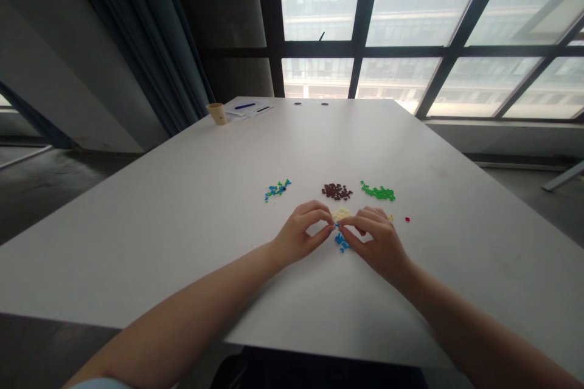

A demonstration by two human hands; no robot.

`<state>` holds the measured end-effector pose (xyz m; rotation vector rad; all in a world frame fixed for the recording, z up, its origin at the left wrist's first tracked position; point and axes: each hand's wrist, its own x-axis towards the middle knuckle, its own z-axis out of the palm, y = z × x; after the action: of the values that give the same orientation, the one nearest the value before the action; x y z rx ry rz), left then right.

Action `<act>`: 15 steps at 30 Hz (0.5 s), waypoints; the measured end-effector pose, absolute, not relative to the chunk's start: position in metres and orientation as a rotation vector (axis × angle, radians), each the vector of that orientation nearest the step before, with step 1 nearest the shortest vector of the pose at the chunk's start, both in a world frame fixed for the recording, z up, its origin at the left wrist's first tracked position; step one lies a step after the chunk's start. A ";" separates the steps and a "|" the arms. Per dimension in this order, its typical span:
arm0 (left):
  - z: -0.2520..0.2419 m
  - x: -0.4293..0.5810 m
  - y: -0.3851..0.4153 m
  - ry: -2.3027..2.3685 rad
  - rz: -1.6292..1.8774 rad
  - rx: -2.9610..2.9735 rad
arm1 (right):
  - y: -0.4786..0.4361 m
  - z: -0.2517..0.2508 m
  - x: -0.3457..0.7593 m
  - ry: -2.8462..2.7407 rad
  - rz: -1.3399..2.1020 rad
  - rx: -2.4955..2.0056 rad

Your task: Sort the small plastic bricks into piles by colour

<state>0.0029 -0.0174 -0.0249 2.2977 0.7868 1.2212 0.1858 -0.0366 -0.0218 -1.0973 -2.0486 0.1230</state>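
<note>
My left hand (306, 232) and my right hand (375, 234) meet fingertip to fingertip above the table, both pinched on a tiny blue piece (337, 225) that looks like a small building brick. Just below the fingers lies a little heap of blue pieces (341, 242). Pale yellow pieces (341, 214) sit right behind the fingertips, partly covered by them. Farther back is a pile of dark brown pieces (336, 191), with green pieces (378, 192) to its right. A mixed blue, green and yellow cluster (276, 189) rests to the left.
A single red piece (407, 219) lies right of my right hand, near a small yellow piece (391, 217). On the white table (205, 219), a tan cup (218, 113) stands at the far left beside papers (237, 114) and a blue pen (245, 106).
</note>
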 end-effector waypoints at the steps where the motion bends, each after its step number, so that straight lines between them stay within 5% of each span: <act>1: -0.025 0.003 -0.017 0.821 1.213 2.291 | -0.036 -0.022 0.186 -2.064 0.138 -1.139; 15: -0.044 -0.008 0.006 1.306 1.121 2.106 | -0.038 -0.036 0.189 -2.381 0.370 -1.461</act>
<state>-0.0077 0.0063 -0.0438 2.1061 1.3062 1.1206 0.1891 -0.0383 -0.0365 -1.4613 -2.3812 0.3704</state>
